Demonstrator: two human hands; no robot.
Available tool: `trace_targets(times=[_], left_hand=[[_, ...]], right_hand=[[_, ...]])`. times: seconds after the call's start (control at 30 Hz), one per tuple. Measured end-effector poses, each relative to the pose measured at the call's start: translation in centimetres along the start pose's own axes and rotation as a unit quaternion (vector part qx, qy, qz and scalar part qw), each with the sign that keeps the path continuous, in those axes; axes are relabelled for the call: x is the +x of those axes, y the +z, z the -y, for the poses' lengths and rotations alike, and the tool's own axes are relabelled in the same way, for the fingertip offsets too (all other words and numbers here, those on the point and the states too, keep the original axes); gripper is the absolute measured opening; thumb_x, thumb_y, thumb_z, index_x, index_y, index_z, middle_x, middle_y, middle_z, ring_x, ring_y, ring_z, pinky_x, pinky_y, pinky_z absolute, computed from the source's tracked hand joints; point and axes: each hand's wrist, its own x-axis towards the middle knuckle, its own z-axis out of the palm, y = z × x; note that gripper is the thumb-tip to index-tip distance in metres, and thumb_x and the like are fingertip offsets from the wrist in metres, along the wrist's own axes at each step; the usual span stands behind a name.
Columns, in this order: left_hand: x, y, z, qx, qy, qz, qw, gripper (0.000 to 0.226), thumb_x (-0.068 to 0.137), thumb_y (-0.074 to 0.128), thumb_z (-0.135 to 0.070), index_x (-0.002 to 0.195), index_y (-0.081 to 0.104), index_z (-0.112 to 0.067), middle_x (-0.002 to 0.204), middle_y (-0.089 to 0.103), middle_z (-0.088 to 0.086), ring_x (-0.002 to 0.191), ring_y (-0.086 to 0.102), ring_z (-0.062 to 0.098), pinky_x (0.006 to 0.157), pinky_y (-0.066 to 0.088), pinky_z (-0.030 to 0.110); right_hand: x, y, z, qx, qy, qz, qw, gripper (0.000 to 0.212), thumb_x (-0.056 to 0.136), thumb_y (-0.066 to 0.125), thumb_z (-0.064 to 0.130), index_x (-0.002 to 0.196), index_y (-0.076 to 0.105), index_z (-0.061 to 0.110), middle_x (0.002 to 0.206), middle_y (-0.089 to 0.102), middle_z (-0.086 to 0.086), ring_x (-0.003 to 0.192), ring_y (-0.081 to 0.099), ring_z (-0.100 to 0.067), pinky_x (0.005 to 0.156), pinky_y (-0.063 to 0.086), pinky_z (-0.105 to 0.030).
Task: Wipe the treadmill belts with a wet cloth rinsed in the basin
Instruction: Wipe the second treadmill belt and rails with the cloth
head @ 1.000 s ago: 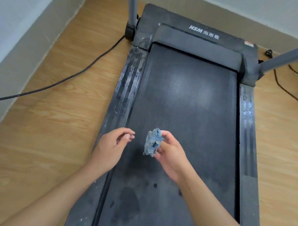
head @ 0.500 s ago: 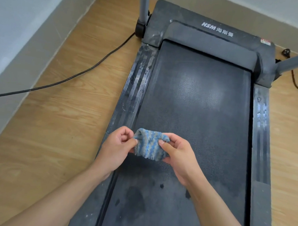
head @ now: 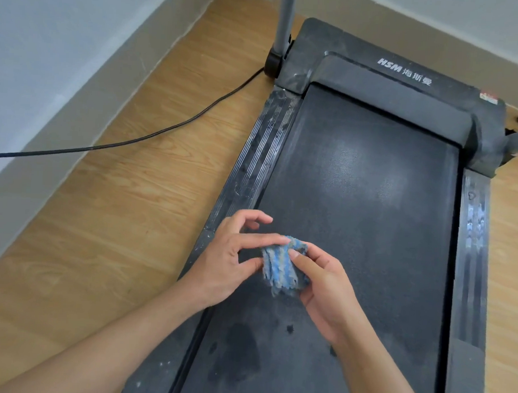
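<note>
Far left: power cable [head: 165, 130] on the floor, well apart from me.

Left hand [head: 231, 260]: forefinger and thumb pinch the cloth's edge, other fingers lifted.

Cloth [head: 281, 268]: blue-grey, bunched between both hands over the belt's left half. I can't tell whether it touches.

Right hand [head: 325, 288]: thumb on top, fingers curled under, gripping.

Belt [head: 370, 201]: dusty ahead, damp patches [head: 239, 353] nearer me.

Basin not in view.

Best way, I think: fold the cloth into a flat pad, press with the palm, and wipe in straight overlapping passes across to the right rail [head: 472, 235].

blue-grey striped cloth [head: 281, 265], black belt [head: 369, 219]
</note>
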Motion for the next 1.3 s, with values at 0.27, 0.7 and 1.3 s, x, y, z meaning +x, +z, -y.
trace_targets(times=[0.27,0.7,1.3], left_hand=[[1.0,-0.2,-0.6,-0.174,-0.177,-0.075,0.966,0.034,0.105,0.063,-0.04,0.1,0.074,-0.008,0.092,0.079,0.008,0.084,0.071,0.025,0.08,0.054,0.05],[0.3,-0.2,-0.1,-0.255,-0.265,-0.082,0.926,0.016,0.107,0.062,-0.032,0.118,0.067,-0.022,0.098,0.08,0.008,0.088,0.076,0.025,0.079,0.058,0.05],[1.9,-0.5,-0.3,-0.023,-0.039,0.126,0.991,0.003,0.105,0.063,-0.026,0.103,0.062,-0.026,0.095,0.07,-0.008,0.09,0.064,0.016,0.086,0.051,0.037]], right_hand=[[0.1,0.0,-1.1,0.014,0.087,0.003,0.996,0.071,0.093,0.057,0.067,0.12,0.072,0.003,0.117,0.072,-0.021,0.104,0.067,-0.035,0.1,0.051,-0.05],[-1.0,0.8,-2.4,-0.065,-0.062,-0.057,0.994,0.015,0.094,0.072,0.013,0.106,0.073,0.004,0.103,0.078,-0.014,0.092,0.073,-0.022,0.08,0.056,-0.028],[-0.5,-1.8,-1.1,-0.201,-0.137,-0.098,0.965,0.061,0.073,0.093,0.034,0.125,0.061,0.027,0.127,0.067,0.014,0.125,0.06,-0.005,0.102,0.046,-0.035]])
